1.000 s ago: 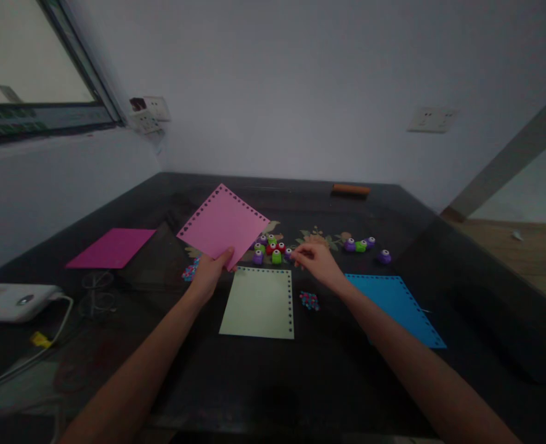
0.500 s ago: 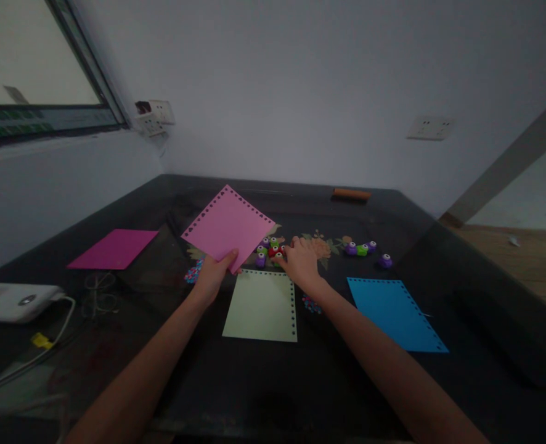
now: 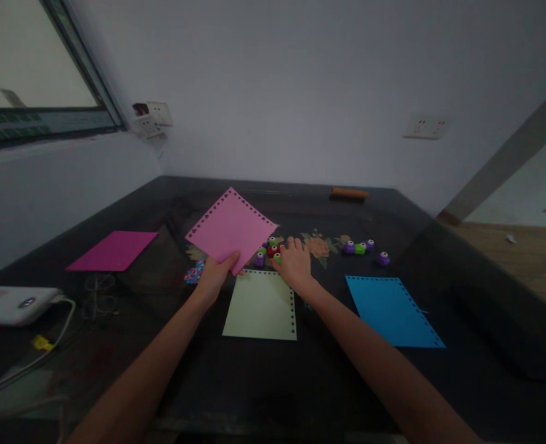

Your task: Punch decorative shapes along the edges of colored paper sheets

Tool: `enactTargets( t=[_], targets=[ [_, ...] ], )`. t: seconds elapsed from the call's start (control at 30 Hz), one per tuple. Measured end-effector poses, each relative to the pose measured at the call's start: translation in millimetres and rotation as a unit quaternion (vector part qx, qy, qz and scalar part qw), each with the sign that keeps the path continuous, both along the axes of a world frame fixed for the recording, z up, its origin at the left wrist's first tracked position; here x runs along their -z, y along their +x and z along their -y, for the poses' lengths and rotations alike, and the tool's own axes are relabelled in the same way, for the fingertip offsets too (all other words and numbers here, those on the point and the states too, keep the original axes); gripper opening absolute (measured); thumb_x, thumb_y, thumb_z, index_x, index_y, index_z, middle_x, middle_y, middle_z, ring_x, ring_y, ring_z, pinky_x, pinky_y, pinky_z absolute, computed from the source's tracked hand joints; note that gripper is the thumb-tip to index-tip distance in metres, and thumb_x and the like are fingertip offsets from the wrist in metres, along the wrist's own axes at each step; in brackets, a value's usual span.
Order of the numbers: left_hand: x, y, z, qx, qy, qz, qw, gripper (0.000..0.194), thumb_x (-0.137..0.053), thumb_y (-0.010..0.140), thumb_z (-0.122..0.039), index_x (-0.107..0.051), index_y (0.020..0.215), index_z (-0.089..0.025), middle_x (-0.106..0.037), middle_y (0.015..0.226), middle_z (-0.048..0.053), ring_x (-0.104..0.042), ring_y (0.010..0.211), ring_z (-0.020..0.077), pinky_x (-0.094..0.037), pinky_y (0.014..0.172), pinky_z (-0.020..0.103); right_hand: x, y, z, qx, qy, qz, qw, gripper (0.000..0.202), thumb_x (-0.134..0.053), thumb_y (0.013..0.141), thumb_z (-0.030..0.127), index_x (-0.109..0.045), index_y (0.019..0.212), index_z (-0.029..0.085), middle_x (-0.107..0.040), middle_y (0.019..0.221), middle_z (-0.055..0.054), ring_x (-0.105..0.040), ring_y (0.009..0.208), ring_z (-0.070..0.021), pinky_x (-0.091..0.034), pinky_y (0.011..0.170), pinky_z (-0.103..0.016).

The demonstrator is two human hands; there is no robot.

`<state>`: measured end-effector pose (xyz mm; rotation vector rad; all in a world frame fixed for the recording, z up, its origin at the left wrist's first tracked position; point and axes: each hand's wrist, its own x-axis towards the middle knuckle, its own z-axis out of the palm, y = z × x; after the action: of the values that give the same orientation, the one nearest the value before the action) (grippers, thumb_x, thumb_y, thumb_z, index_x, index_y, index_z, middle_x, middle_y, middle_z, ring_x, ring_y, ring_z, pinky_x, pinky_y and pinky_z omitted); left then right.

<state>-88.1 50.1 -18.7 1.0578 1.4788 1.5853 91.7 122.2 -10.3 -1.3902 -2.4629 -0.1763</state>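
Note:
My left hand point(image 3: 217, 274) pinches the lower corner of a light pink sheet of paper point(image 3: 231, 228), thumb on top. The sheet is raised and tilted, with punched holes along two edges. My right hand point(image 3: 296, 262) rests at the right side of a cluster of small toys with big round eyes point(image 3: 273, 250), its fingers stretched forward and its thumb by a green one. The cluster has purple, green and red pieces, partly hidden by the hand and the pink sheet. Just below both hands a pale green punched sheet point(image 3: 260, 308) lies flat.
Blue paper point(image 3: 395, 311) lies at right, magenta paper point(image 3: 113, 251) at left. More eyed toys point(image 3: 360, 248) sit at back right. Colourful beads point(image 3: 193, 272) are beside my left wrist. A white device point(image 3: 18, 305) with a cable and an orange-brown roll point(image 3: 349, 193) are on the dark table.
My right hand has shifted slightly left and closer to the toy cluster, covering more of it. My left hand still holds the pink sheet, moved a little to the right.

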Motion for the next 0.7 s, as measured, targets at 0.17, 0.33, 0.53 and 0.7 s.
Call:
enactTargets(
  t=[0.17, 0.33, 0.53, 0.7],
  targets=[
    [0.0, 2, 1, 0.014, 0.003, 0.006, 1.000, 0.023, -0.068, 0.071, -0.039, -0.061, 0.072, -0.018, -0.064, 0.057, 0.000, -0.055, 0.049, 0.0159, -0.045, 0.050, 0.027, -13.2, 12, 5, -0.019, 0.009, -0.029, 0.999, 0.033, -0.053, 0.084, 0.042, -0.067, 0.093, 0.014, -0.061, 0.108, -0.017, -0.051, 0.104, -0.0306, -0.039, 0.085, -0.040],
    [1.4, 6, 2, 0.038, -0.009, 0.015, 0.999, 0.020, -0.067, 0.072, -0.035, -0.062, 0.074, -0.016, -0.063, 0.055, 0.000, -0.055, 0.048, 0.0150, -0.045, 0.050, 0.026, -24.1, 41, 13, -0.040, -0.132, -0.145, 0.980, 0.022, -0.056, 0.082, 0.036, -0.061, 0.086, 0.016, -0.065, 0.079, -0.009, -0.059, 0.075, -0.0229, -0.043, 0.066, -0.034],
    [-6.7, 27, 12, 0.080, -0.044, 0.046, 0.995, 0.025, -0.070, 0.068, -0.032, -0.061, 0.081, -0.013, -0.067, 0.066, 0.004, -0.058, 0.048, 0.0148, -0.046, 0.049, 0.027, -23.8, 92, 33, -0.082, -0.390, -0.407, 0.822, 0.020, -0.063, 0.076, 0.033, -0.054, 0.086, 0.018, -0.064, 0.079, -0.003, -0.063, 0.064, -0.0158, -0.048, 0.059, -0.030],
    [-11.6, 57, 26, 0.135, -0.073, 0.074, 0.985, 0.028, -0.069, 0.070, -0.034, -0.060, 0.085, -0.012, -0.069, 0.071, 0.006, -0.061, 0.053, 0.0151, -0.048, 0.054, 0.027, -22.3, 128, 49, -0.039, -0.493, -0.483, 0.723, 0.040, -0.072, 0.069, 0.026, -0.060, 0.106, 0.017, -0.064, 0.074, -0.001, -0.061, 0.061, -0.0123, -0.043, 0.049, -0.023]
  ],
)
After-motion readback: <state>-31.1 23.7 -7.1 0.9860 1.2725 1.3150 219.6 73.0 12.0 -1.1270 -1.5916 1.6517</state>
